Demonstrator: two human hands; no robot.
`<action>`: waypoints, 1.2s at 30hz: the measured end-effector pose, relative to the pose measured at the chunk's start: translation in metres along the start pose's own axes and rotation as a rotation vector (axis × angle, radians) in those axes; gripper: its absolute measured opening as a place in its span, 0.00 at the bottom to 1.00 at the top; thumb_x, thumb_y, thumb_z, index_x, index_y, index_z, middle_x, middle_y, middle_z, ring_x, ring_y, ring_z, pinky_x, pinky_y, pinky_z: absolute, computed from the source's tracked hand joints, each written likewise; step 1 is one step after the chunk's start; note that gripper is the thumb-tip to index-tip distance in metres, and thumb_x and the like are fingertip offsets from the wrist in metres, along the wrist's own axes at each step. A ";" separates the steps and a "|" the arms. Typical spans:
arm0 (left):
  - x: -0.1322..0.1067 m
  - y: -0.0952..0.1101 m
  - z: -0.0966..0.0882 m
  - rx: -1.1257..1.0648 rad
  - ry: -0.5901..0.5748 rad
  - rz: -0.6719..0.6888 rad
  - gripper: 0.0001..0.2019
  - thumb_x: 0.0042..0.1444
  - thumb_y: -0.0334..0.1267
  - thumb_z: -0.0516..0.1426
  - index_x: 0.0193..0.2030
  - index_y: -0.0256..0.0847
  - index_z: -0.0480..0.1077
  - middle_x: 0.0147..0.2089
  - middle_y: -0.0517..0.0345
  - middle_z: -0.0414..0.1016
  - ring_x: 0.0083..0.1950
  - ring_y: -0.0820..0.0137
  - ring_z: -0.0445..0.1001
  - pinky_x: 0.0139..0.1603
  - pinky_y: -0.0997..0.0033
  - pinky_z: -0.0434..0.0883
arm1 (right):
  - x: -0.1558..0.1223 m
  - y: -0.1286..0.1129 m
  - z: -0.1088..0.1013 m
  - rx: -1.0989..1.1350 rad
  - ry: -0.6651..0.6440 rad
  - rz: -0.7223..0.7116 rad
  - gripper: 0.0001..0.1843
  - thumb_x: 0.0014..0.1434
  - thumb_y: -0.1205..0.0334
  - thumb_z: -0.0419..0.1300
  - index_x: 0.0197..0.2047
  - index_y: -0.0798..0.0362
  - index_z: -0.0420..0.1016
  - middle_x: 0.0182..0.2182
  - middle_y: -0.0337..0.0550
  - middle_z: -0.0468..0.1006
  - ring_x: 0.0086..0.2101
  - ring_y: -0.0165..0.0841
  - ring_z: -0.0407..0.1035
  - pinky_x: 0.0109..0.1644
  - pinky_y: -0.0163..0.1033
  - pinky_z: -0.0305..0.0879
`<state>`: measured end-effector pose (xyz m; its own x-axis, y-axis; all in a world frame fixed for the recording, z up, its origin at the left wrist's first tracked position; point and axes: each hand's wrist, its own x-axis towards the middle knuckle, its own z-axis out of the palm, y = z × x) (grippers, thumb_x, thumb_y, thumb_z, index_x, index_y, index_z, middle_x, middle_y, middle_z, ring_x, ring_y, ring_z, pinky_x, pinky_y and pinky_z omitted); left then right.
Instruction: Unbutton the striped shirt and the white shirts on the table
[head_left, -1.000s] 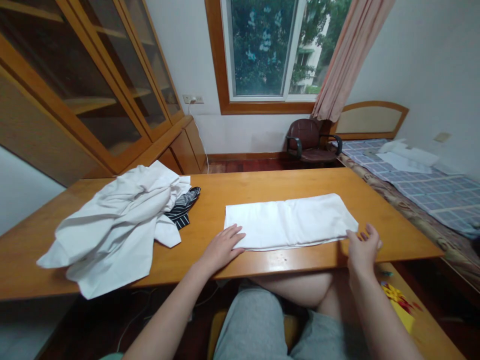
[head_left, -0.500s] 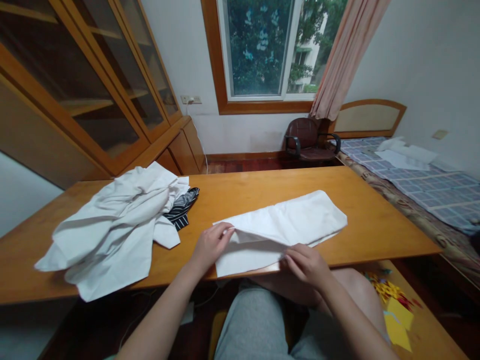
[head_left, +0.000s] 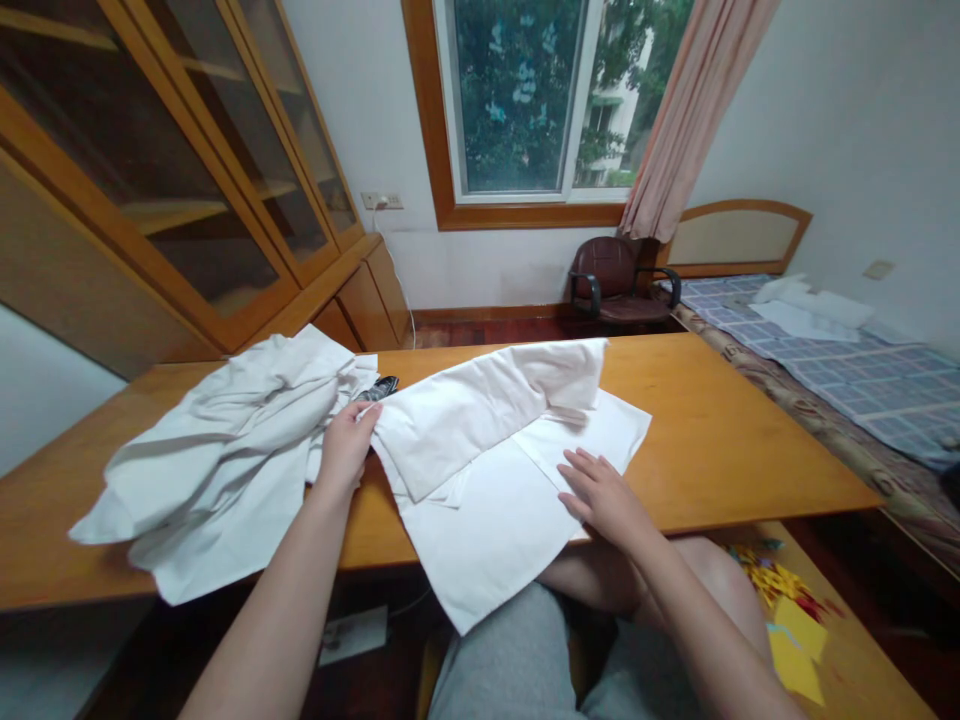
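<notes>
A white cloth (head_left: pixel 495 510) lies partly unfolded across the table, its near corner hanging over the front edge towards my lap. My left hand (head_left: pixel 350 443) pinches the upper left corner of this cloth, close to the heap of white fabric (head_left: pixel 232 430). The cloth's far part is still doubled over and bunched near its right end. On the right side, my right hand (head_left: pixel 598 495) rests on the cloth with its fingers spread, gripping nothing. A dark striped piece of fabric (head_left: pixel 381 388) peeks out beside the heap, mostly hidden behind the cloth and my left hand.
The wooden table (head_left: pixel 720 440) stretches in front of me. Yellow paper (head_left: pixel 796 648) and small yellow and red pieces (head_left: pixel 776 580) lie on a lower surface at right. Behind stand a brown chair (head_left: pixel 619 280), a bed (head_left: pixel 847 370) and a glass-fronted cabinet (head_left: pixel 255 200).
The folded white cloth has been partly opened out. My left hand has moved left and away from me with its corner. My right hand has let go of the edge and spread its fingers.
</notes>
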<state>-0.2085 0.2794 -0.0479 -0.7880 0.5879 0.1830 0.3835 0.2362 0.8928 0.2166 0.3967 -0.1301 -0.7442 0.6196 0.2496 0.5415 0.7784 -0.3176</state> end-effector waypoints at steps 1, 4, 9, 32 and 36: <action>0.001 -0.011 -0.004 0.089 0.001 -0.023 0.18 0.52 0.51 0.57 0.40 0.38 0.75 0.34 0.55 0.78 0.36 0.64 0.74 0.37 0.70 0.69 | 0.000 0.003 -0.001 -0.027 -0.015 0.008 0.23 0.65 0.53 0.59 0.61 0.47 0.73 0.65 0.50 0.66 0.65 0.49 0.60 0.67 0.63 0.54; -0.002 -0.041 -0.015 0.332 -0.057 -0.059 0.16 0.52 0.48 0.55 0.40 0.40 0.75 0.37 0.53 0.79 0.40 0.60 0.75 0.42 0.66 0.70 | 0.000 0.014 -0.003 -0.087 -0.034 0.032 0.24 0.66 0.52 0.57 0.62 0.47 0.71 0.67 0.49 0.64 0.65 0.49 0.58 0.68 0.62 0.53; -0.022 -0.061 -0.015 0.561 -0.180 0.160 0.13 0.54 0.40 0.52 0.41 0.39 0.74 0.42 0.47 0.77 0.45 0.57 0.75 0.51 0.58 0.71 | 0.001 0.034 -0.006 -0.143 -0.013 0.059 0.23 0.67 0.53 0.55 0.63 0.46 0.71 0.66 0.48 0.65 0.65 0.49 0.59 0.67 0.63 0.55; -0.127 0.098 0.140 0.741 -0.915 0.996 0.17 0.68 0.36 0.47 0.59 0.47 0.69 0.56 0.50 0.73 0.45 0.63 0.78 0.40 0.66 0.73 | 0.028 0.055 0.013 -0.213 0.312 0.237 0.21 0.65 0.64 0.51 0.58 0.58 0.73 0.57 0.57 0.73 0.59 0.49 0.64 0.63 0.57 0.63; -0.123 0.111 0.183 0.808 -0.889 1.095 0.15 0.68 0.44 0.50 0.54 0.44 0.72 0.63 0.47 0.67 0.45 0.61 0.78 0.37 0.64 0.73 | 0.025 0.057 0.011 -0.182 0.310 0.224 0.21 0.65 0.63 0.51 0.58 0.60 0.72 0.58 0.59 0.73 0.60 0.50 0.64 0.64 0.58 0.63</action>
<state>0.0188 0.3747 -0.0464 0.4193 0.9078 0.0122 0.9077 -0.4195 0.0130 0.2250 0.4556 -0.1519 -0.4627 0.7550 0.4646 0.7575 0.6089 -0.2352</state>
